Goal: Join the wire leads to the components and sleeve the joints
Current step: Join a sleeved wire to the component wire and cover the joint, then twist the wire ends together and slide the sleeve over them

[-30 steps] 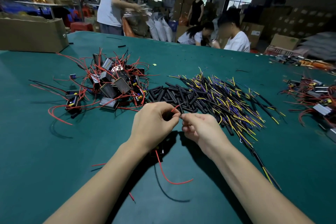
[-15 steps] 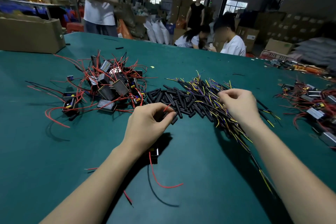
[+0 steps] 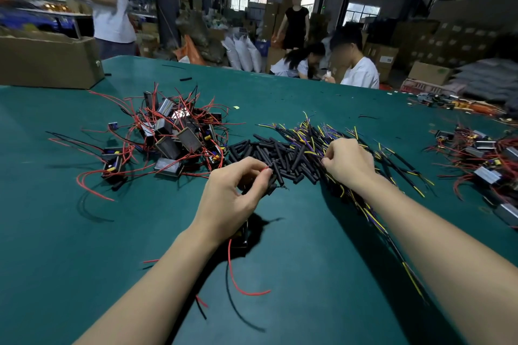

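Note:
My left hand [image 3: 235, 199] pinches the stripped tip of a red wire lead [image 3: 241, 277]; the lead hangs under the wrist beside a small black component [image 3: 241, 238], mostly hidden by the hand. My right hand [image 3: 347, 162] reaches into the heap of black cables with yellow and purple leads [image 3: 316, 134], fingers curled around some of them. A pile of short black sleeve tubes [image 3: 280, 157] lies between the hands. A heap of black box components with red wires [image 3: 173, 134] sits to the left.
A cardboard box [image 3: 47, 61] stands at the far left on the green table [image 3: 84, 246]. More components with red wires [image 3: 485, 159] lie at the right edge. Several people work beyond the far table edge.
My right hand left the left hand, moved up and right into the yellow-tipped cable heap, and now curls on cables there. My left hand kept hold of the red lead.

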